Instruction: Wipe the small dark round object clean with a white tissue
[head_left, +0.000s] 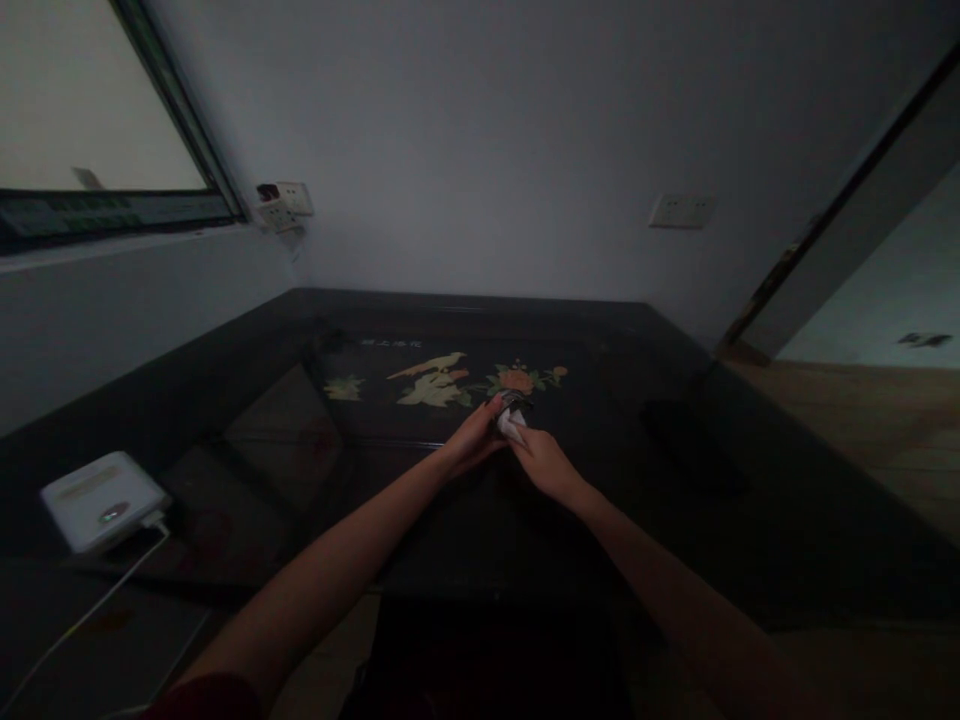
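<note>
Both hands meet above the dark table, in front of a painted flower. My left hand (pixel 476 437) is closed around a small dark, shiny item (pixel 516 401) with a thin curved edge; its kind is too dim and small to make out. Pinched in my right hand (pixel 550 462) is a crumpled white tissue or cloth (pixel 511 424), pressed against that item. The fingertips of both hands nearly touch, and part of the item is hidden behind the fingers and the white piece.
The glossy black table (pixel 480 530) bears an inlaid bird-and-flower picture (pixel 439 385). At left lies a white box-shaped device (pixel 105 500) with a white cable (pixel 97 607) running off the front. A dark flat object (pixel 690 445) lies at right. Wall sockets (pixel 682 211) are behind.
</note>
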